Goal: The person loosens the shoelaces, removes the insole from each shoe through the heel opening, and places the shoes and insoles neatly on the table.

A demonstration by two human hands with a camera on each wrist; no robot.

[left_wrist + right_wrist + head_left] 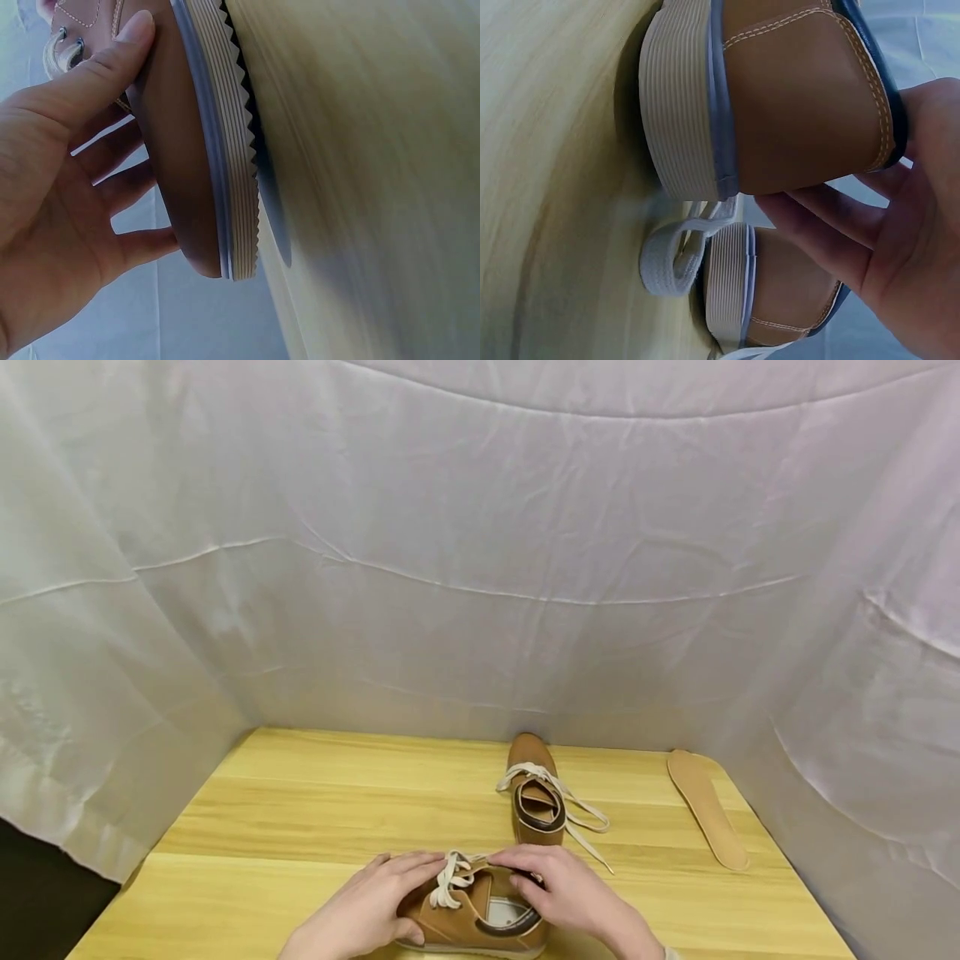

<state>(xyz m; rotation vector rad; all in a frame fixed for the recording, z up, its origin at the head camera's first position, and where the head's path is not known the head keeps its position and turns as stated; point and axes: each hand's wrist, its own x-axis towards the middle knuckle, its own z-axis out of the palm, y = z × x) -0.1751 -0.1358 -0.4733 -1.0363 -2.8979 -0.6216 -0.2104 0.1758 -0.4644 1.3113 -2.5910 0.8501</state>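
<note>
The left hand (378, 897) holds the brown shoe (461, 925) around its toe, thumb on the near side, fingers on the far side. The right hand (573, 893) grips the collar at the heel, thumb at the opening. The shoe lies between both hands, sole toward the table (337, 810). Beyond the right hand stands a second shoe (529, 752); farther right lies a tan insole (707, 810).

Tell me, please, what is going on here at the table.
A person is holding a brown shoe near the table's front edge, the left hand at its toe end and the right hand at its heel end. A second shoe stands just beyond it, its laces trailing onto the table. A tan insole lies apart on the right.
</note>
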